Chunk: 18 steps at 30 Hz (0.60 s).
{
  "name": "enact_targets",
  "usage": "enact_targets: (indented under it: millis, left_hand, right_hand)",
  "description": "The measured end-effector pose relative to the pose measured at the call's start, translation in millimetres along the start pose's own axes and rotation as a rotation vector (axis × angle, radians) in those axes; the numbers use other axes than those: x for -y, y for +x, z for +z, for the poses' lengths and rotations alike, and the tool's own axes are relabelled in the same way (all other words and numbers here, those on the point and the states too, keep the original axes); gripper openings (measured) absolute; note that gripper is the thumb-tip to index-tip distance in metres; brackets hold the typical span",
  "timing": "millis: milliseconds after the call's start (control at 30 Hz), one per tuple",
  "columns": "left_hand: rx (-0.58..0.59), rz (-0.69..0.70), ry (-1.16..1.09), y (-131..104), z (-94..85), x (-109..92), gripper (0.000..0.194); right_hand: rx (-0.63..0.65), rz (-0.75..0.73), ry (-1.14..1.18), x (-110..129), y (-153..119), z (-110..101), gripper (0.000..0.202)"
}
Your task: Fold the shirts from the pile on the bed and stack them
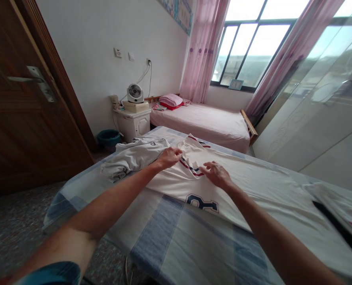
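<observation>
A white garment [241,170] with a dark letter print and a red-and-navy striped neckline lies spread over a table [158,225] with a blue-and-white checked cover. My left hand [169,157] is closed at the left end of the neckline, its fingers pinching the fabric there. At the right end of the striped neckline rests my right hand [216,173], fingers bent and thumb close to them, on the collar edge. A crumpled whitish garment [134,156] lies to the left of my left hand.
Beyond the table stand a pink bed [205,118] and a white cabinet [137,122] carrying a small fan [135,93]. A teal bin [109,137] is on the floor at left. A blurred dark-edged object [339,221] lies at the table's right.
</observation>
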State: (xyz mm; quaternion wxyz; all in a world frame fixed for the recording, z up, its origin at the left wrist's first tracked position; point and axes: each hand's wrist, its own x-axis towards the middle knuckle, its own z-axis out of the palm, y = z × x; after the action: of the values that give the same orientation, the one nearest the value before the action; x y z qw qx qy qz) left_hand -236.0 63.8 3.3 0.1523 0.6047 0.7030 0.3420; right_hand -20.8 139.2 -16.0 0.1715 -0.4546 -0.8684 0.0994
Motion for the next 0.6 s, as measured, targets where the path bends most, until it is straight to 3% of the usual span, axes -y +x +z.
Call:
enact_targets:
  millis: [100, 233, 433, 600]
  left_hand:
    - [0.018, -0.060, -0.034, 22, 21.7, 7, 0.035]
    - [-0.003, -0.105, -0.007, 30, 41.8, 24, 0.037]
    - [-0.048, -0.116, 0.068, 35, 48.6, 29, 0.038]
    - [-0.017, -0.118, 0.036, 50, 47.0, 24, 0.038]
  right_hand:
    - [0.032, 0.107, 0.076, 8, 18, 15, 0.038]
    - [-0.002, 0.203, 0.153, 1, 27, 25, 0.016]
    - [-0.020, 0.306, 0.350, -21, 32, 29, 0.020]
    - [-0.005, 0.271, 0.526, -19, 31, 32, 0.018]
